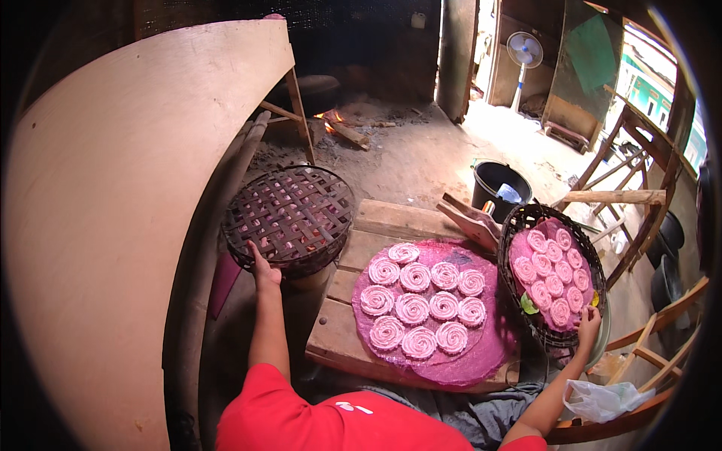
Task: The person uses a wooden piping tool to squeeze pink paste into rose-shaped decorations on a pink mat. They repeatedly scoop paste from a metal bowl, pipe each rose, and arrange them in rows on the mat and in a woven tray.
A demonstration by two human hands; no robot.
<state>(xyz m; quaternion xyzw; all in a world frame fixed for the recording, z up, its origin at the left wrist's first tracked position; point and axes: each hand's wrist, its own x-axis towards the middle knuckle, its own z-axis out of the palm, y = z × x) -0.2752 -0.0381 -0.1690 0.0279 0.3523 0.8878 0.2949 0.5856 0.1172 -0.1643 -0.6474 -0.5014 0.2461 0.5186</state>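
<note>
My left hand [265,269] is closed on the near rim of a dark, open-weave round basket [293,210], pinkish pieces showing through its gaps. At the right, my right hand [589,323] grips the near edge of a second dark wicker basket [511,293], which tilts toward me. That basket holds a pink sheet with several pink spiral-shaped pieces [554,286]; a green leaf [529,304] lies at its side. Between my hands, more pale pink spirals [412,308] sit in rows on a round magenta mesh sheet [492,338].
The sheet lies on a low wooden plank table [335,331]. A large pale board [113,173] rises at the left. Beyond are a small fire [331,120], a black bucket [489,177] and a standing fan [524,52]. Wooden frames [639,195] and a plastic bag [605,401] are at the right.
</note>
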